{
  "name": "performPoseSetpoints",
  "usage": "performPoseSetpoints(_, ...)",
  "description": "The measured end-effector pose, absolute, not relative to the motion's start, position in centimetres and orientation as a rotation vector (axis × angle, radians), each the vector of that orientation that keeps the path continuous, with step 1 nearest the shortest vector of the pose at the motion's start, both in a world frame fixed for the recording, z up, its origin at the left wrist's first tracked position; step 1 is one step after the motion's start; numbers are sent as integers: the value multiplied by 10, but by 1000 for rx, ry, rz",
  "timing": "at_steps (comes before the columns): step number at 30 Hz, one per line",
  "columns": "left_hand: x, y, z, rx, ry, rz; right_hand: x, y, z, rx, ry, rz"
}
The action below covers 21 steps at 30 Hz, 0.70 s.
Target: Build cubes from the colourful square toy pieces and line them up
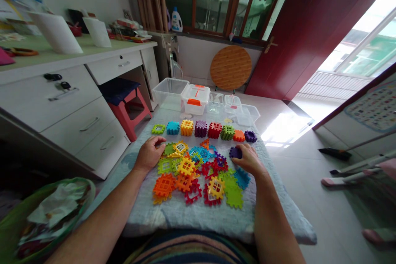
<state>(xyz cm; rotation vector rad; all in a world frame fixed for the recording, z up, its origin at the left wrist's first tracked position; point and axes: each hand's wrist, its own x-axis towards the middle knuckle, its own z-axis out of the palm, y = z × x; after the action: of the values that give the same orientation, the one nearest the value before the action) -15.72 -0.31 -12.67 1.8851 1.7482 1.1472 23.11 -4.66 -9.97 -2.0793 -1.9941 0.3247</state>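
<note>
Loose plastic tiles with notched edges lie in a pile on the cloth-covered table (185,218), among them an orange tile (164,185), a yellow tile (216,187) and a lime green tile (234,196). Behind the pile runs a row of stacks sorted by colour, with a yellow stack (187,128) and a red stack (214,130). My right hand (250,159) grips a dark purple tile (235,152) at the pile's right side. At the left edge, my left hand (150,153) rests with curled fingers beside a green tile (169,149); its fingertips are too small to read.
Clear plastic boxes, one with an orange-latched lid (196,94), stand at the table's far end. A red stool (130,109) is at the left by the white drawers (89,123). A green-rimmed bin (46,218) sits at the lower left.
</note>
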Motion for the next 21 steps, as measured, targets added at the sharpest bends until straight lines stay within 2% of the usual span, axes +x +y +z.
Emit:
performPoseSetpoints(14, -161, -1, -129, 1911, 1750, 1116, 219, -40, -87, -2197, -2104, 208)
performPoseSetpoints(21, -161, 1, -130, 1924, 1751, 1107, 272, -25, -56, -2088, -2008, 147)
